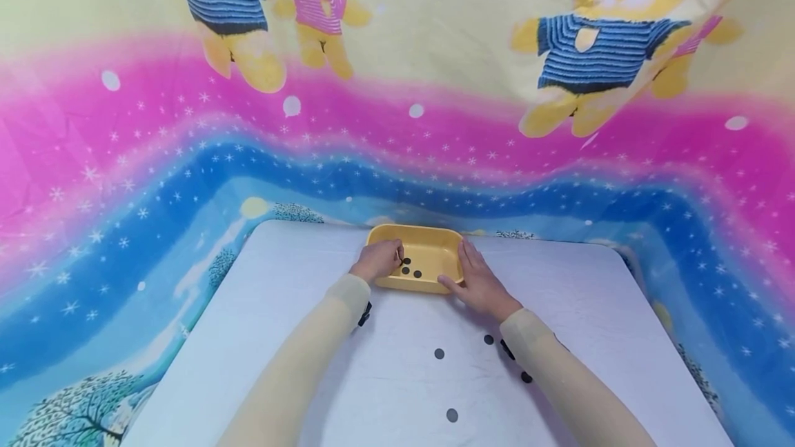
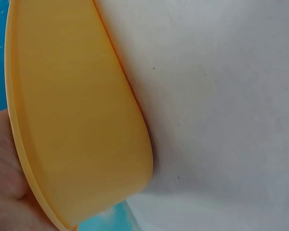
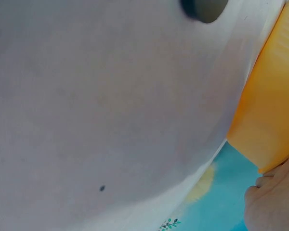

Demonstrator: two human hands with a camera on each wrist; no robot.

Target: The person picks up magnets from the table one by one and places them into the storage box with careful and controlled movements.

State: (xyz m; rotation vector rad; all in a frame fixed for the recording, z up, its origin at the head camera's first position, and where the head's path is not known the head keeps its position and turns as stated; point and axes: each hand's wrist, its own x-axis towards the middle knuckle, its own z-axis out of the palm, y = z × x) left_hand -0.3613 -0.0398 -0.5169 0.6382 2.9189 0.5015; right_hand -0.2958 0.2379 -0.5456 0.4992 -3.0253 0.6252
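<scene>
A yellow plastic bin [image 1: 415,286] sits at the far edge of the white table, with several dark round discs [image 1: 417,274] on its floor. My left hand [image 1: 377,261] reaches over the bin's left end, its curled fingers pinching a dark disc low inside. In the left wrist view the bin's outer wall [image 2: 82,110] hides most of that hand. My right hand [image 1: 481,285] holds the bin's right front corner, thumb over the front rim and fingers along the right end. The right wrist view catches its bent fingers [image 3: 272,202] against the bin wall [image 3: 269,96].
More dark discs lie on the white table [image 1: 385,378]: one disc [image 1: 439,354] in the middle, another disc [image 1: 452,415] nearer, and others by the right forearm. A patterned cloth [image 1: 397,136] with bears and snowflakes hangs behind the table and along its sides.
</scene>
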